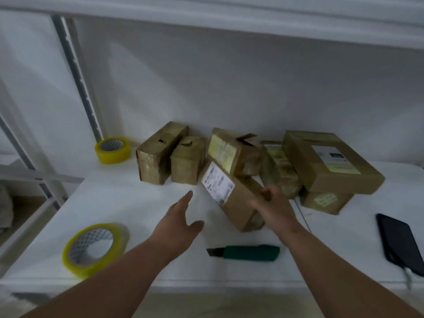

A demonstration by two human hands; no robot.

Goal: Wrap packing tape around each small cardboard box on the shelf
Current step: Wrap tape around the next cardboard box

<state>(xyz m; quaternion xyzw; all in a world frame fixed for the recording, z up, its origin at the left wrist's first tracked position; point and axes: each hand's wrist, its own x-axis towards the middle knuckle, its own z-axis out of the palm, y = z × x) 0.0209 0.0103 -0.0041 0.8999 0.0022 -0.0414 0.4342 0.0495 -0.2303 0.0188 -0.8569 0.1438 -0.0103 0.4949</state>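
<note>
My right hand grips the right side of a small cardboard box with a white label, tilted on the white shelf. My left hand hovers with straight fingers just left of that box, holding nothing. A yellowish roll of packing tape lies at the front left. A second tape roll sits at the back left. Two taped boxes stand behind. More boxes lean or stack at the right, including a tilted one and a large flat one.
A green utility knife lies near the front edge, below the held box. A dark phone rests at the front right. A metal shelf upright stands at the back left, and an upper shelf board spans overhead.
</note>
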